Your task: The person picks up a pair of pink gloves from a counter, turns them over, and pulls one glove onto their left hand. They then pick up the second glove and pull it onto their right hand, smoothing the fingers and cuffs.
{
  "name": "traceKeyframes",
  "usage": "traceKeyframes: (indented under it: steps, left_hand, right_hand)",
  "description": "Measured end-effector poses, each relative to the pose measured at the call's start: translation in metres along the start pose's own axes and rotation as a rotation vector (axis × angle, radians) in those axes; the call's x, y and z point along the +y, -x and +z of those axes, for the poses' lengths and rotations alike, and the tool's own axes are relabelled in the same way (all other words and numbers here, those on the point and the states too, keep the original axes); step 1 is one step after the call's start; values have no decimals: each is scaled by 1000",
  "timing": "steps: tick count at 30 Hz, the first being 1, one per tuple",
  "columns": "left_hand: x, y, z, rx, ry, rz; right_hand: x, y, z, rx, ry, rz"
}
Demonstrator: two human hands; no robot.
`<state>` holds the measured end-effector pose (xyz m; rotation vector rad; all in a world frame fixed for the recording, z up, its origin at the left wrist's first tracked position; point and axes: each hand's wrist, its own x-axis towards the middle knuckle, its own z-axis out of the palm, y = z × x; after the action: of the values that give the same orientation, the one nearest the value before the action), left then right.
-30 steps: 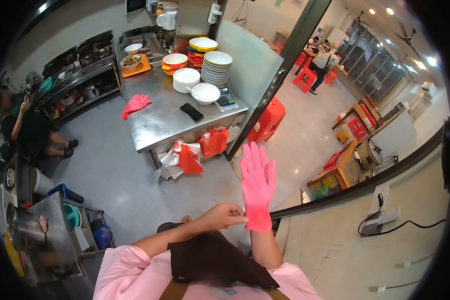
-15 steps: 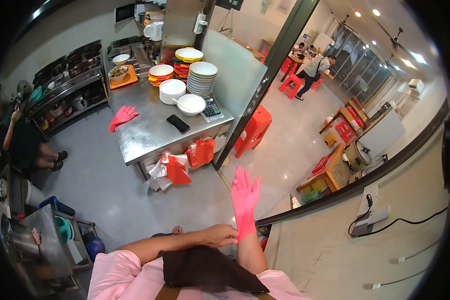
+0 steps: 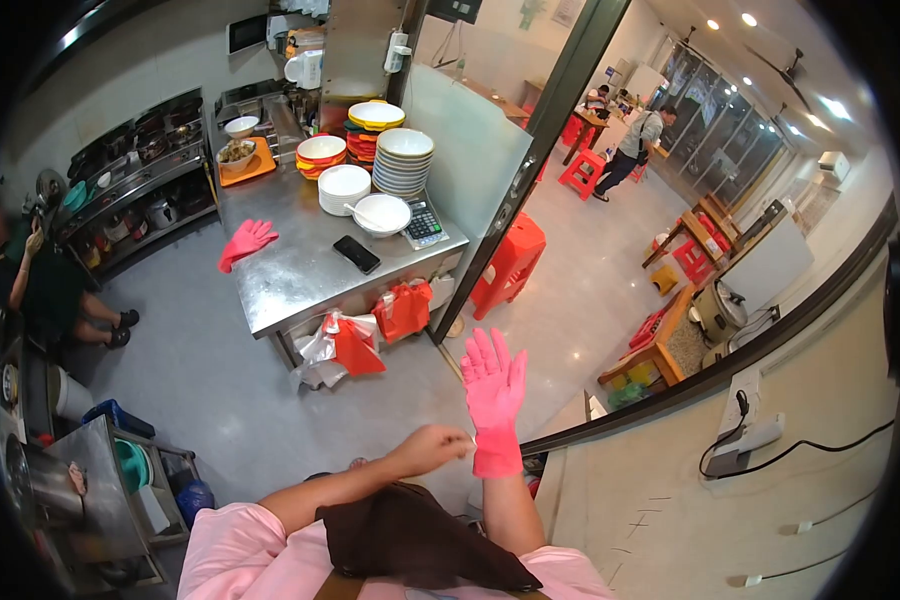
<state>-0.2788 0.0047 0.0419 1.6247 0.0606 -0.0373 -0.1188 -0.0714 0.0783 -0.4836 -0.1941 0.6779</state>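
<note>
My right hand (image 3: 493, 385) wears a pink rubber glove (image 3: 495, 455) and is held up with its fingers stretched out, holding nothing. The cuff lies smooth around the wrist. My left hand (image 3: 432, 450) is bare and right beside the cuff. Its fingers look curled but are smeared by motion, so whether they touch the glove is unclear. A second pink rubber glove (image 3: 247, 243) lies at the left edge of the steel table (image 3: 290, 295). A dark apron (image 3: 410, 540) covers my lap.
On the table are a phone (image 3: 356, 254), a calculator (image 3: 424, 225), stacked bowls (image 3: 403, 165) and an orange tray (image 3: 248, 165). Plastic bags (image 3: 355, 340) hang below. A co-worker (image 3: 45, 270) is at the left. A door frame (image 3: 525, 170) borders the dining room, where other people are.
My left hand has come away from its pinch on the glove cuff and shifted slightly up and left. The cuff now sits straight on my right wrist, and the gloved fingers are more spread.
</note>
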Motion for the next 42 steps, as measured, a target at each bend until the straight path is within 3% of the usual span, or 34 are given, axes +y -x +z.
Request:
traceKeyframes:
  steps: [4, 7, 10, 18, 26, 30, 32, 35, 38, 42]
  left_hand:
    - [28, -3, -33, 495, 165, 93]
    - [65, 2, -51, 692, -19, 164]
    - [76, 1, -58, 709, -257, 282]
    - [73, 0, -61, 733, -359, 265]
    - [74, 9, -77, 481, -399, 160]
    - [64, 8, -72, 538, -295, 212]
    - [54, 7, -67, 617, -238, 243]
    - [17, -3, -63, 686, 117, 296]
    - [43, 2, -53, 721, 445, 212]
    - [36, 4, -50, 637, 396, 92]
  right_hand:
    - [-6, 18, 35, -26, 63, 81]
    - [-5, 23, 48, -36, 105, 116]
    - [-5, 28, 49, -63, 154, 125]
    - [1, 30, 46, -150, 236, 149]
    - [0, 42, 47, -258, 422, 152]
    - [5, 43, 44, -238, 391, 164]
    - [5, 42, 43, -177, 213, 214]
    - [5, 42, 50, -148, -38, 242]
    - [7, 41, 56, -127, -214, 213]
    - [8, 33, 47, -143, -386, 162]
